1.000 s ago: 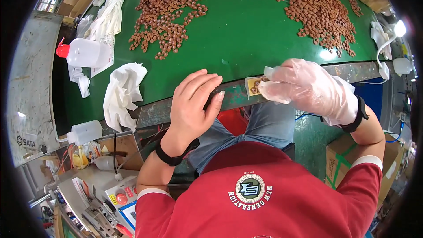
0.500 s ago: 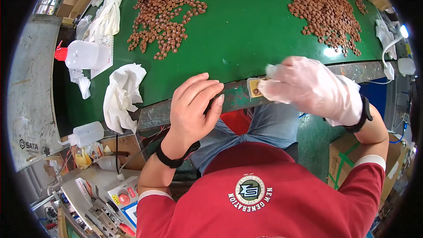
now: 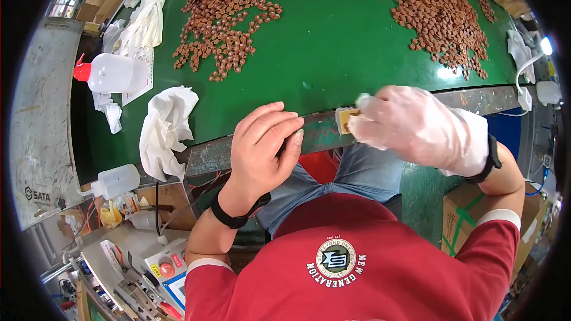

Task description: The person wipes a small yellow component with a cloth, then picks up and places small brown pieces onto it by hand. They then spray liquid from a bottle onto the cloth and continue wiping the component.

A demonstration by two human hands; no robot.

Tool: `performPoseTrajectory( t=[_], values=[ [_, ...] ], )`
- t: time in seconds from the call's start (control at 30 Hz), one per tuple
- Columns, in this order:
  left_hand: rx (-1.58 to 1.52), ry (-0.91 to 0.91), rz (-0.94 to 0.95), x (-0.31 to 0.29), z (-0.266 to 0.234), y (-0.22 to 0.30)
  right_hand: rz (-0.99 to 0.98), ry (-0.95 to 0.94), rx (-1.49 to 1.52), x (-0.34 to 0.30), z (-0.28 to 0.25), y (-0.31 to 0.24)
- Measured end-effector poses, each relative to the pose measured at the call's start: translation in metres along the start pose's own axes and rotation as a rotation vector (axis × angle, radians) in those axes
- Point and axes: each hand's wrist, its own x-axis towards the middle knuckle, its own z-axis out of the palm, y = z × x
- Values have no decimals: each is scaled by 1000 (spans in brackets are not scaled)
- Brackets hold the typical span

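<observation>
My left hand point(image 3: 264, 142) is bare and rests at the table's front edge, its fingers side by side and gently bent, the thumb apart, with nothing seen in them. My right hand point(image 3: 410, 125) wears a thin whitish glove and is slightly blurred. Its bent fingers close over a small yellow block point(image 3: 345, 116) on the table's front edge. Whatever they pinch is hidden. Beyond the hands, small brown caps lie on the green table point(image 3: 321, 53) in a left pile point(image 3: 232, 12) and a right pile point(image 3: 428, 15).
At the left are a crumpled white cloth point(image 3: 163, 131), a clear bottle with a red cap point(image 3: 116, 73), a second squeeze bottle point(image 3: 118, 181) and white gloves point(image 3: 146, 15). A lamp point(image 3: 538, 50) stands at the right edge. A cardboard box point(image 3: 467, 217) sits below at right.
My right hand has shifted slightly down, and its fingers now cover the brown piece that showed on the yellow block. My left hand has hardly moved.
</observation>
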Motion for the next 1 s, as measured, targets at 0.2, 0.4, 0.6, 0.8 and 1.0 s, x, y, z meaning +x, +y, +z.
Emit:
performPoseTrajectory(
  t=[0.2,0.4,0.6,0.8,1.0],
  values=[
    [12,23,-16,-4,0,-1,-54,-79,88,21,6,-1],
    [-13,32,-30,-7,1,-3,134,-204,7,-5,-16,-6],
    [20,27,-15,2,-1,1,5,92,-19,9,6,2],
    [40,43,-32,-2,2,1,94,84,-44,-18,-2,-2],
    [-12,32,-50,4,-6,3,389,86,64,-35,-37,7]
  ],
)
